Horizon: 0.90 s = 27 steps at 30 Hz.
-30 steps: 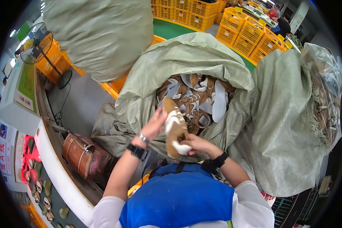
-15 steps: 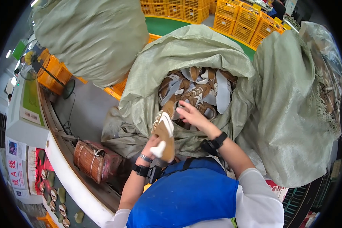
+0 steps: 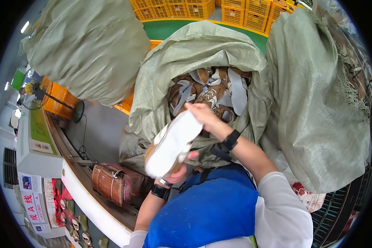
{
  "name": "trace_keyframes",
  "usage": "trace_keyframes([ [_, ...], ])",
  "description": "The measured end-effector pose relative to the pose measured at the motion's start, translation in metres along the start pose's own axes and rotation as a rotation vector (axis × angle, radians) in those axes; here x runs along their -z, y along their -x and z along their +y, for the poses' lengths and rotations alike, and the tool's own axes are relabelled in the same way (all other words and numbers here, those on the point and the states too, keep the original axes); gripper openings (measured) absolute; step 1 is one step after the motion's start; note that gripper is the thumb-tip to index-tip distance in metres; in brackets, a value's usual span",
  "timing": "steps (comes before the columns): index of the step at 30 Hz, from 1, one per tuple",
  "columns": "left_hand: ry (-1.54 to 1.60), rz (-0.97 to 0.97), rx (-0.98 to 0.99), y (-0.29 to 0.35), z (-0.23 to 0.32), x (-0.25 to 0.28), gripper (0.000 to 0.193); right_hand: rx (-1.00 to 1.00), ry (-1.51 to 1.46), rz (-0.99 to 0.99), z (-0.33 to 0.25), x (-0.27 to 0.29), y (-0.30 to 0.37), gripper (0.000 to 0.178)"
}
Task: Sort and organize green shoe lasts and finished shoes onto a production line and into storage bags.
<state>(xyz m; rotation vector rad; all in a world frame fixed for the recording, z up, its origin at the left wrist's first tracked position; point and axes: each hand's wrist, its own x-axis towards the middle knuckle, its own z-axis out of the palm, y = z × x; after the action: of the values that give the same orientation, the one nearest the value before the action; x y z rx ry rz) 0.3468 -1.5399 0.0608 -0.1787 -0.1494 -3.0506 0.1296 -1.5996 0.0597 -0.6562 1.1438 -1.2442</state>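
Your hands are clamped on a white-soled insole piece [image 3: 172,144] at the centre of the frame; your left hand [image 3: 181,170] grips its lower end from beneath, and your right hand [image 3: 203,115] holds its upper end; it sits tilted, just in front of the open green sack [image 3: 161,82]. That sack holds more brown-and-white pieces [image 3: 211,89]; a brown woven bag [image 3: 111,184] lies at lower left.

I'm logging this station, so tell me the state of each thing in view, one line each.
Middle sack: open, full of shoe parts.
Left sack: closed, bulging.
Right sack: bulging, top out of view.
White sole: lifted, held at both ends.
Left hand: gripping the sole's lower end.
Right hand: holding its upper end.
Brown bag: shut.
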Motion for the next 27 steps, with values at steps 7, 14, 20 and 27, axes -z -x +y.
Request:
trace_keyframes([
  [7,-0.319,0.501,-0.187,0.024,0.002,0.018,0.043,0.162,0.051,0.012,-0.034,0.027,-0.004,0.029],
  [14,-0.272,0.705,-0.514,0.02,0.013,0.008,0.049,0.283,0.082,0.139,-0.025,0.032,-0.015,0.029],
  [20,-0.634,0.675,-0.58,0.008,0.012,-0.019,0.043,0.376,0.006,0.012,-0.015,0.041,-0.012,0.022],
  [27,-1.956,1.102,-0.448,-0.041,0.084,0.038,0.026,0.194,1.09,0.532,0.046,0.136,-0.008,0.048],
])
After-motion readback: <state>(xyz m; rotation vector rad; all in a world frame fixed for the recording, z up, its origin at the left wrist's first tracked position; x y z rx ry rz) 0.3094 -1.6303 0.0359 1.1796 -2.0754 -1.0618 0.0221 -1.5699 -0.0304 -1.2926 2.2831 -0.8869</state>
